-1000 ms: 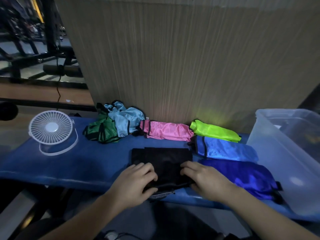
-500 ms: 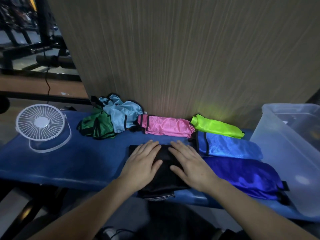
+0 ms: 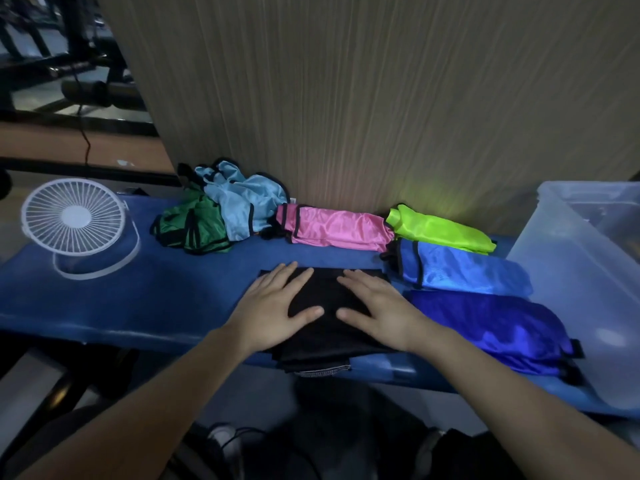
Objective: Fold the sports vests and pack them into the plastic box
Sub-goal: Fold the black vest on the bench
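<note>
A folded black vest (image 3: 327, 296) lies on the blue bench (image 3: 138, 299) near its front edge. My left hand (image 3: 277, 306) and my right hand (image 3: 377, 306) press flat on it side by side, fingers straight and spread. To the right lie folded vests: dark blue (image 3: 491, 327), mid blue (image 3: 464, 271), neon green (image 3: 440, 230) and pink (image 3: 336, 228). A light blue vest (image 3: 246, 199) and a green vest (image 3: 194, 223) lie crumpled at the back left. The clear plastic box (image 3: 581, 271) stands at the right end.
A small white desk fan (image 3: 74, 220) stands on the bench's left end. A wood-grain wall panel (image 3: 381, 98) rises directly behind the vests. Gym equipment shows at the far left beyond the bench.
My hands went from curled at the black vest's near edge to lying flat on top of it, having slid away from me across the cloth. The camera view shifted slightly.
</note>
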Demonstrator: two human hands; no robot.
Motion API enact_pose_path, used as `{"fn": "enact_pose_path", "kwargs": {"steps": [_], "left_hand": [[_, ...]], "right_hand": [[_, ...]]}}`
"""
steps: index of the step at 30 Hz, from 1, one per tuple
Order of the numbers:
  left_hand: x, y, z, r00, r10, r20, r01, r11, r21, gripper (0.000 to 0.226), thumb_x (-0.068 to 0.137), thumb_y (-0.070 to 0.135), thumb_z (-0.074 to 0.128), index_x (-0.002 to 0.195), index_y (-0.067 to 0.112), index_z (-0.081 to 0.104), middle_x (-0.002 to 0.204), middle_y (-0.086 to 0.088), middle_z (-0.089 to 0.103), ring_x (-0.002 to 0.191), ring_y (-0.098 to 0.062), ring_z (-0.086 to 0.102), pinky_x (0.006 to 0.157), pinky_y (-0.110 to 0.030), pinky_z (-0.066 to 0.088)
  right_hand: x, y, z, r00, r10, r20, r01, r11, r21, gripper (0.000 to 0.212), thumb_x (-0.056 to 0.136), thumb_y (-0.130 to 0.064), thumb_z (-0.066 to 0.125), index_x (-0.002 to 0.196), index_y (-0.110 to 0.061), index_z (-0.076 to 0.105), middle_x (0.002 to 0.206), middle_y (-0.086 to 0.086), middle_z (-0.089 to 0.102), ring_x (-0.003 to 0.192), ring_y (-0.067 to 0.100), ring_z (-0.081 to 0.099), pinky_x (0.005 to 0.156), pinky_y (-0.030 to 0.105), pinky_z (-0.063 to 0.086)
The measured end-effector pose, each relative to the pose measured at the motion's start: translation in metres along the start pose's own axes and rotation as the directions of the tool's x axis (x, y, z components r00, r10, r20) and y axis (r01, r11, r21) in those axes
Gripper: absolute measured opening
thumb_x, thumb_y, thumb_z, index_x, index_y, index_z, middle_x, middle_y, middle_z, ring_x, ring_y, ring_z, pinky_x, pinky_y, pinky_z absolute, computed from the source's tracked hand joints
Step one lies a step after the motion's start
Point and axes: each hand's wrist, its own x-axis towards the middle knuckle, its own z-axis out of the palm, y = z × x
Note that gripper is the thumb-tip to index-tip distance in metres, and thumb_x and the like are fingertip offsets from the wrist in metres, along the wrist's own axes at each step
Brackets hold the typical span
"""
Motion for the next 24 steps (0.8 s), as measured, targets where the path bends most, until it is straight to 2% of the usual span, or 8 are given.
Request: {"fn": "enact_pose_path", "kwargs": {"steps": [3, 5, 7, 10, 13, 16, 20, 24], "left_hand": [[0.012, -0.008, -0.013, 0.995, -0.05, -0.083, 0.046, 0.998, -0.043, 0.109, 0.07, 0.096, 0.004, 0.153, 0.033, 0.035, 0.158, 0.007, 0.036, 0.147, -0.016, 0.028, 0.119, -0.036, 0.018], [0.024, -0.02, -0.023, 0.989, -0.132, -0.06, 0.125, 0.987, -0.102, 0.088, 0.083, 0.085, 0.027, 0.151, 0.03, 0.039, 0.152, 0.005, 0.045, 0.142, -0.019, 0.038, 0.117, -0.039, 0.025], [0.034, -0.032, -0.031, 0.984, -0.177, 0.018, 0.177, 0.967, -0.182, 0.073, 0.09, 0.066, 0.055, 0.15, 0.028, 0.041, 0.146, 0.005, 0.05, 0.138, -0.021, 0.041, 0.116, -0.039, 0.029], [0.044, -0.037, -0.04, 0.982, -0.152, 0.111, 0.18, 0.931, -0.319, 0.069, 0.084, 0.047, 0.075, 0.145, 0.025, 0.05, 0.127, 0.003, 0.055, 0.127, -0.02, 0.049, 0.112, -0.035, 0.036], [0.048, -0.03, -0.045, 0.972, -0.095, 0.215, 0.166, 0.925, -0.341, 0.063, 0.083, 0.045, 0.077, 0.138, 0.023, 0.057, 0.125, 0.003, 0.055, 0.119, -0.013, 0.053, 0.102, -0.025, 0.039], [0.05, -0.03, -0.048, 0.97, -0.074, 0.233, 0.145, 0.943, -0.3, 0.048, 0.075, 0.047, 0.083, 0.115, 0.024, 0.069, 0.114, 0.004, 0.057, 0.108, -0.012, 0.054, 0.09, -0.024, 0.041], [0.046, -0.027, -0.053, 0.959, -0.048, 0.281, 0.156, 0.913, -0.377, 0.041, 0.071, 0.034, 0.09, 0.097, 0.017, 0.064, 0.1, 0.002, 0.065, 0.091, -0.012, 0.061, 0.069, -0.011, 0.042], [0.048, -0.015, -0.053, 0.94, -0.021, 0.34, 0.167, 0.899, -0.404, 0.053, 0.069, 0.031, 0.092, 0.108, 0.021, 0.058, 0.107, 0.006, 0.069, 0.096, -0.011, 0.066, 0.086, -0.027, 0.051]], "right_hand": [[0.012, 0.004, -0.017, 0.983, 0.011, -0.183, -0.001, 0.999, 0.055, 0.07, 0.092, -0.062, 0.045, 0.141, -0.012, 0.052, 0.142, 0.009, 0.054, 0.133, 0.025, 0.048, 0.115, 0.037, 0.033], [0.024, 0.008, -0.026, 0.98, 0.037, -0.196, -0.033, 0.999, 0.021, 0.053, 0.094, -0.038, 0.061, 0.139, -0.011, 0.054, 0.138, 0.01, 0.058, 0.13, 0.028, 0.051, 0.112, 0.038, 0.035], [0.036, 0.011, -0.031, 0.988, 0.097, -0.124, -0.1, 0.995, -0.018, 0.055, 0.091, -0.026, 0.069, 0.142, -0.014, 0.051, 0.14, 0.009, 0.056, 0.132, 0.028, 0.049, 0.112, 0.038, 0.034], [0.051, 0.013, -0.032, 0.987, 0.161, -0.027, -0.162, 0.985, -0.053, 0.064, 0.087, -0.029, 0.074, 0.145, -0.021, 0.048, 0.14, 0.003, 0.053, 0.133, 0.023, 0.045, 0.11, 0.036, 0.033], [0.06, 0.011, -0.036, 0.984, 0.176, 0.027, -0.174, 0.983, -0.063, 0.062, 0.081, -0.03, 0.079, 0.138, -0.023, 0.055, 0.133, -0.001, 0.061, 0.127, 0.019, 0.052, 0.108, 0.034, 0.036], [0.062, 0.01, -0.039, 0.978, 0.173, 0.118, -0.166, 0.984, -0.066, 0.049, 0.078, -0.031, 0.082, 0.123, -0.022, 0.065, 0.122, 0.001, 0.064, 0.117, 0.021, 0.057, 0.103, 0.038, 0.042], [0.059, 0.011, -0.041, 0.977, 0.139, 0.16, -0.135, 0.99, -0.04, 0.031, 0.078, -0.03, 0.082, 0.103, -0.021, 0.065, 0.109, 0.001, 0.057, 0.105, 0.021, 0.055, 0.092, 0.032, 0.045], [0.056, 0.007, -0.045, 0.989, 0.118, 0.087, -0.116, 0.993, -0.021, 0.028, 0.084, -0.025, 0.077, 0.093, -0.024, 0.051, 0.097, 0.0, 0.058, 0.093, 0.02, 0.054, 0.077, 0.031, 0.042]]}}
